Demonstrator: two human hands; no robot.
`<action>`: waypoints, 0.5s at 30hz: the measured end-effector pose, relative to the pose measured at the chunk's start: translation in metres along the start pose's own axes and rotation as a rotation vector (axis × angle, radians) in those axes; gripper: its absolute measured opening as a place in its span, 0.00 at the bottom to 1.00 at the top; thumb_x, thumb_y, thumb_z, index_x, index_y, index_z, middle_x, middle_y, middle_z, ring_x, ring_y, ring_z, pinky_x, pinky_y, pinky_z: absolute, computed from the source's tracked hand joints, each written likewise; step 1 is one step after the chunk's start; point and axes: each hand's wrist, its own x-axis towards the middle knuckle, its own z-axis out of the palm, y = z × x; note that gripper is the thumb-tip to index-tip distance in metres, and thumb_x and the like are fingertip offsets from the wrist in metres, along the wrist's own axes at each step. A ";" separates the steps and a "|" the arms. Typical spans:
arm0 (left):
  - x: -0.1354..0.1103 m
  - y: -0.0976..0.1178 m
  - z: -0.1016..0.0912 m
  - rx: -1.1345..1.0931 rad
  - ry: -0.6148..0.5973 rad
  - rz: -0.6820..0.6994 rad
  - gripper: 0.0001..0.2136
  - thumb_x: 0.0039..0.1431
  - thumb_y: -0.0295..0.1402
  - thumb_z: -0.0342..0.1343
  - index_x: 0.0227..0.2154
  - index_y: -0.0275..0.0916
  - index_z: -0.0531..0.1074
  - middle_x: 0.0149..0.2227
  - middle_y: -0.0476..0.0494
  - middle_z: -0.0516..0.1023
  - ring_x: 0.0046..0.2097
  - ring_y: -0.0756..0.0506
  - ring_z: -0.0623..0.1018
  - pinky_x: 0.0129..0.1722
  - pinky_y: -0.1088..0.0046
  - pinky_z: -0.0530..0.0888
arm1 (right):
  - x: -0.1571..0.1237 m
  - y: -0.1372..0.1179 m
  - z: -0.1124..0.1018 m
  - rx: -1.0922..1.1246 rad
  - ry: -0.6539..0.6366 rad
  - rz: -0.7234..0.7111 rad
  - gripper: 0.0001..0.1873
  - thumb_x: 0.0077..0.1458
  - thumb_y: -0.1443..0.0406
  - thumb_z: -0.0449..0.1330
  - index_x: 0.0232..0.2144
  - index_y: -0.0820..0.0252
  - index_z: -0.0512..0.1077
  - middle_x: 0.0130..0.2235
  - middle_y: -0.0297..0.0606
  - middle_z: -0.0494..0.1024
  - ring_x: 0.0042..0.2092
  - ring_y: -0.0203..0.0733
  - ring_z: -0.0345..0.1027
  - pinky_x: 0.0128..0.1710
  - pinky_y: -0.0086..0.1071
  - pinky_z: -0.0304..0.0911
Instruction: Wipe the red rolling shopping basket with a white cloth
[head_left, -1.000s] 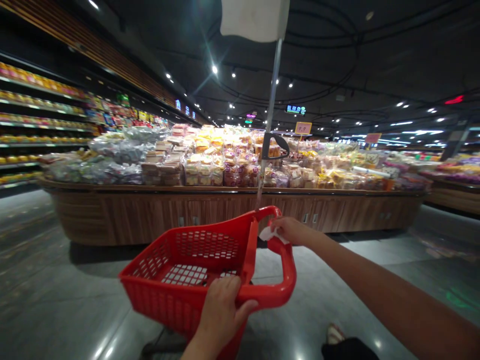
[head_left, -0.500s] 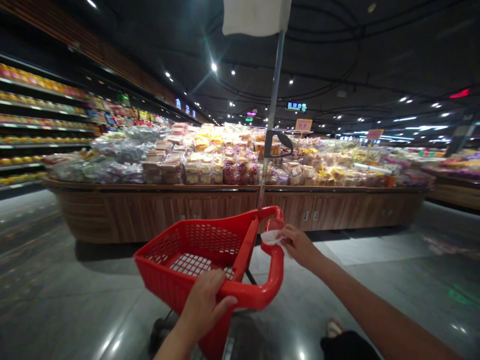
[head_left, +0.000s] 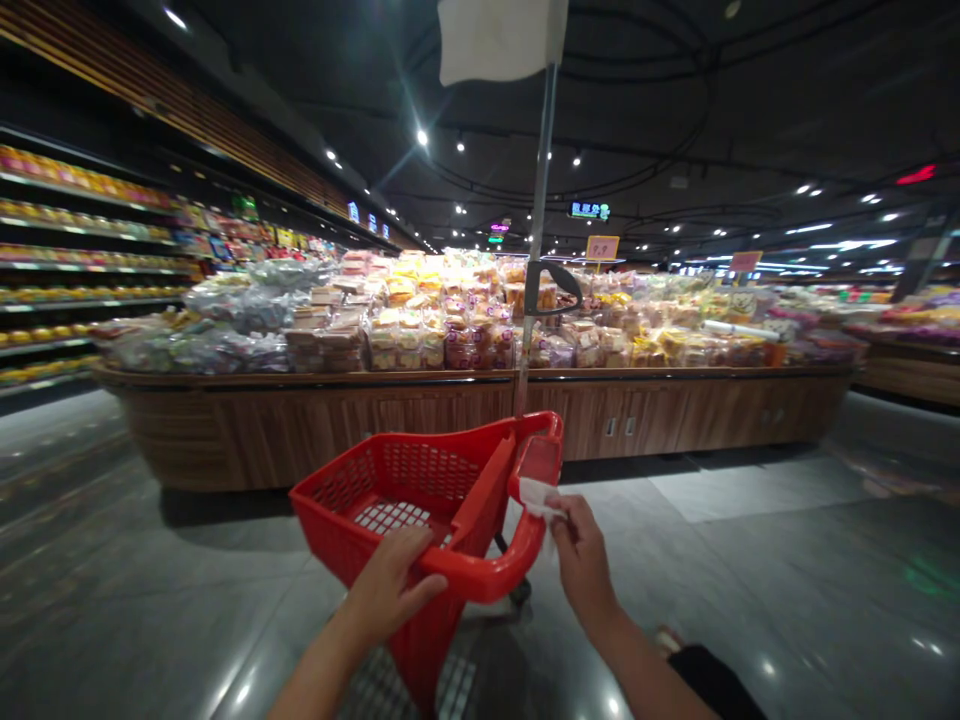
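A red plastic shopping cart [head_left: 420, 490] stands in front of me, its basket holding nothing. My left hand [head_left: 390, 585] grips the near rim where the red handle [head_left: 495, 570] joins the basket. My right hand [head_left: 581, 555] pinches a small white tissue [head_left: 538, 497] against the right side of the handle loop. A metal pole [head_left: 536, 230] rises from the cart's far right corner with a white flag [head_left: 499, 38] on top.
A long wooden display island [head_left: 480, 415] piled with bagged baked goods runs across ahead. Stocked shelves [head_left: 82, 260] line the left wall. Grey polished floor [head_left: 750, 560] spreads all round. My shoe [head_left: 664, 640] shows at the bottom right.
The cart has swung leftward and turned. My right hand with the tissue slid down the handle's right side toward me; my left hand kept its grip.
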 end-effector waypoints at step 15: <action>0.029 0.109 -0.036 -0.050 0.110 -0.078 0.15 0.60 0.40 0.46 0.46 0.40 0.68 0.50 0.38 0.71 0.53 0.42 0.70 0.52 0.61 0.70 | -0.018 0.012 0.021 0.134 0.163 0.083 0.08 0.55 0.69 0.49 0.35 0.58 0.67 0.37 0.37 0.69 0.40 0.41 0.63 0.40 0.33 0.60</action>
